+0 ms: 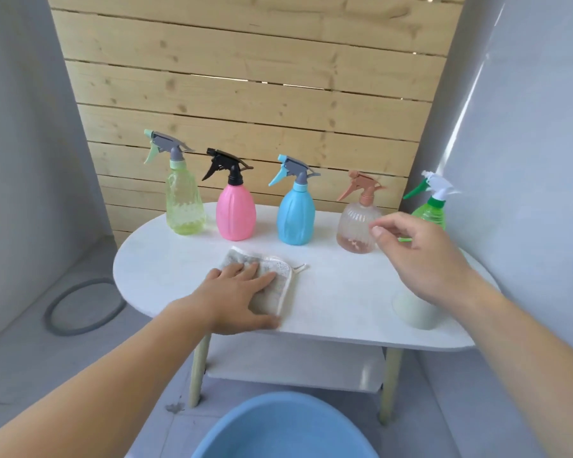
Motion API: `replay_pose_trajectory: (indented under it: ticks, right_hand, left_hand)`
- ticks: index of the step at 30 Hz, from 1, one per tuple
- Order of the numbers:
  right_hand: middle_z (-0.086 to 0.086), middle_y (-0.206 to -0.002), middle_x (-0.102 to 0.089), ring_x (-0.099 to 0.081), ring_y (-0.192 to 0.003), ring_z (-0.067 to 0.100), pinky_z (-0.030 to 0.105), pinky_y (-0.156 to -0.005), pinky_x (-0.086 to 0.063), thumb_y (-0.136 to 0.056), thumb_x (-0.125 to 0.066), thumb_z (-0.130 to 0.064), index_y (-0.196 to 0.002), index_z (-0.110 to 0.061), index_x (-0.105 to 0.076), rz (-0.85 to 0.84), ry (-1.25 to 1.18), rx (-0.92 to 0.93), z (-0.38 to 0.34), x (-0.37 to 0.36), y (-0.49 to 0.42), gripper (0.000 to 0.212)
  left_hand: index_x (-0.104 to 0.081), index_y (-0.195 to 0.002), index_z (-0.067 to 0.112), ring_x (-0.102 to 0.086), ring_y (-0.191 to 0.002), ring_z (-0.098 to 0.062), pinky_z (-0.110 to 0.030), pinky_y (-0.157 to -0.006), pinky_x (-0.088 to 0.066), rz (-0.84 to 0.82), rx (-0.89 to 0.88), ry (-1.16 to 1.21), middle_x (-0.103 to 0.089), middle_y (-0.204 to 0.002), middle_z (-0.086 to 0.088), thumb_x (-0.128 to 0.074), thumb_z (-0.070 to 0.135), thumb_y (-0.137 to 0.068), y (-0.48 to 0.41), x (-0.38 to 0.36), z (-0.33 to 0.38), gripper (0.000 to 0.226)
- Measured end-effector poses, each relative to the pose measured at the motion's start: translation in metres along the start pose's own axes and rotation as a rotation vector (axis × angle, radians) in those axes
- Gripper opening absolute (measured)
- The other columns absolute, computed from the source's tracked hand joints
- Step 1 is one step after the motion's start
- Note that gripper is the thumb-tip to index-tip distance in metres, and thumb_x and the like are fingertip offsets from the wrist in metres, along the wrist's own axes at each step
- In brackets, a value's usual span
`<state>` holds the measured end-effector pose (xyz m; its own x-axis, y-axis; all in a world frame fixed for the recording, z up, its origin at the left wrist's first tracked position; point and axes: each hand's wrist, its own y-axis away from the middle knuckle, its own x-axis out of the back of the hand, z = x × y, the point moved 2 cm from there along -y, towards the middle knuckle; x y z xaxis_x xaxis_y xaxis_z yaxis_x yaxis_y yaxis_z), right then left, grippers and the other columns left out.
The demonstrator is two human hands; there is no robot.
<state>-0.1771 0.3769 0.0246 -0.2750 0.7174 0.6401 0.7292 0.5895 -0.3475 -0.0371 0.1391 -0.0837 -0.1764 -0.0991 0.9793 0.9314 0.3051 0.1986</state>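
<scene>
I log, on the white table (344, 292): yellow-green spray bottle (184, 206), pink spray bottle (235, 214), blue spray bottle (295, 216); green spray bottle (432, 213) far right; white cup (417, 314) near front. Floor: blue basin (285, 428), grey ring (48, 310).

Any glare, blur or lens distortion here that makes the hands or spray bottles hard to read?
Head view: wide-angle bend curves the slat wall; a glare streak on the right wall blends with the white nozzle on the green bottle; right hand slightly soft, left hand on the cloth sharp.
</scene>
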Motion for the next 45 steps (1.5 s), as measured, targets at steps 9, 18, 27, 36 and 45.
replay_pose_trajectory:
  ticks: [9,18,27,36,45]
  right_hand:
    - [-0.005,-0.116,-0.065,-0.052,-0.116,0.022,0.037,-0.094,-0.043,-0.099,-0.051,-0.032,-0.11,-0.023,-0.068,0.107,0.14,-0.178,0.066,0.04,0.026,0.023]
    - [-0.005,-0.142,-0.052,-0.046,-0.132,0.021,0.046,-0.11,-0.037,-0.102,-0.037,-0.043,-0.138,-0.029,-0.052,0.044,0.147,-0.357,0.123,0.039,0.029,0.041]
    - [-0.004,-0.109,-0.068,-0.063,-0.109,0.023,0.048,-0.104,-0.04,-0.082,-0.038,-0.063,-0.123,-0.037,-0.059,0.013,0.246,-0.418,0.144,0.046,0.028,0.053]
    - [0.001,-0.111,-0.057,-0.05,-0.12,0.027,0.047,-0.104,-0.041,-0.082,-0.04,-0.075,-0.135,-0.042,-0.052,-0.009,0.178,-0.373,0.152,0.042,0.032,0.064]
    - [0.003,-0.107,-0.06,-0.049,-0.117,0.028,0.045,-0.102,-0.042,-0.089,-0.041,-0.068,-0.135,-0.04,-0.053,-0.008,0.197,-0.326,0.154,0.033,0.023,0.055]
  left_hand:
    - [-0.049,-0.082,0.029,-0.048,-0.121,-0.028,-0.042,-0.107,-0.03,0.262,0.317,0.562,-0.054,-0.107,0.001,-0.031,0.052,-0.106,-0.012,0.008,0.026,0.039]
    - [-0.034,-0.157,0.02,-0.012,-0.157,-0.021,-0.042,-0.127,-0.008,0.147,0.134,0.483,-0.028,-0.167,0.001,-0.022,0.059,-0.106,-0.045,0.002,0.083,0.066]
    - [-0.014,-0.16,0.044,0.009,-0.157,-0.008,-0.045,-0.128,0.006,0.023,-0.094,0.18,0.0,-0.171,0.016,-0.012,0.067,-0.1,-0.02,-0.008,0.063,0.064]
    - [-0.018,-0.161,0.041,0.008,-0.159,-0.024,-0.048,-0.126,0.011,0.095,-0.016,0.152,-0.004,-0.172,0.003,-0.021,0.058,-0.106,-0.035,-0.011,0.082,0.058]
    - [-0.031,-0.159,0.034,0.0,-0.158,-0.012,-0.042,-0.127,0.007,0.102,-0.086,0.545,-0.023,-0.167,0.015,-0.019,0.056,-0.107,-0.019,-0.008,0.109,0.058]
